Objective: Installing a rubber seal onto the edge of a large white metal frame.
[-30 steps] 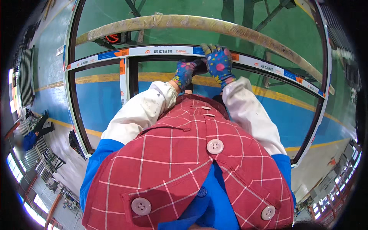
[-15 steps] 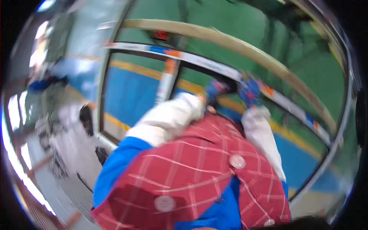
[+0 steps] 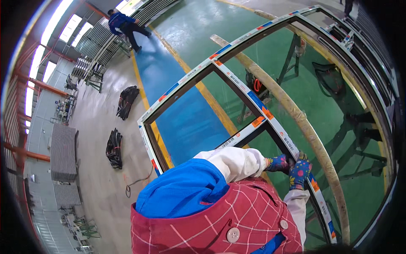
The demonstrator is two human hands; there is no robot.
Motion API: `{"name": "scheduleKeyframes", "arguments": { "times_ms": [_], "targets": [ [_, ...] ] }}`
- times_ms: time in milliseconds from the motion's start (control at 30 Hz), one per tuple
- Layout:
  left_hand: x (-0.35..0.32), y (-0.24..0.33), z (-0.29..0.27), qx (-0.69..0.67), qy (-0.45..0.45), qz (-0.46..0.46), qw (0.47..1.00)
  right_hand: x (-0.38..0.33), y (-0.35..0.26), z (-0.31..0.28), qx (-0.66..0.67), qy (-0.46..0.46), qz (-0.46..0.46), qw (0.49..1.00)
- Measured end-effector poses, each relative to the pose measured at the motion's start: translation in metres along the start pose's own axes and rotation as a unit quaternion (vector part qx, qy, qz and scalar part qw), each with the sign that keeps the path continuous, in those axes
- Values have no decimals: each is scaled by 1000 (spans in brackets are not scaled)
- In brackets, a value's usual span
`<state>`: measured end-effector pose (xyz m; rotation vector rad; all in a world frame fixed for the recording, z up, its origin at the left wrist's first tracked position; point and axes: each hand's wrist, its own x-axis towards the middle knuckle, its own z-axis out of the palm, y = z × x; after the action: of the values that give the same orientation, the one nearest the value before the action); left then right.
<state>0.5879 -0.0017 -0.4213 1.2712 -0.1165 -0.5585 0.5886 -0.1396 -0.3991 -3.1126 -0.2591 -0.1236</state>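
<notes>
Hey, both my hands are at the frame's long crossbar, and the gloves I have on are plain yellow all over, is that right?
Not quite: the gloves aren't plain yellow. The head view shows them mostly blue with a colourful pattern. Your left hand and right hand are indeed at the long crossbar of the frame.

The head-worn fisheye is looking down at a slant, the apron (image 3: 190,228) showing closest, the frame (image 3: 237,83) lying just beyond at right, the floor (image 3: 97,171) stretching away at left, where far detail is perhaps blurring.
</notes>
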Motion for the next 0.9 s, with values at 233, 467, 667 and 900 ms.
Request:
{"name": "scheduleKeyframes", "arguments": {
  "times_ms": [233, 467, 667, 900],
  "targets": [
    [6, -17, -1, 66, -1, -24, 998, 12, -3, 17, 25, 28, -46, 998],
    [-1, 13, 9, 101, 49, -197, 974, -19, 31, -34, 41, -61, -104, 992],
    [1, 68, 13, 562, 53, 365, 740, -9, 34, 17, -51, -152, -62, 985],
    [23, 42, -20, 710, 28, 353, 608, -6, 25, 30, -13, 78, -97, 992]
  ]
}}
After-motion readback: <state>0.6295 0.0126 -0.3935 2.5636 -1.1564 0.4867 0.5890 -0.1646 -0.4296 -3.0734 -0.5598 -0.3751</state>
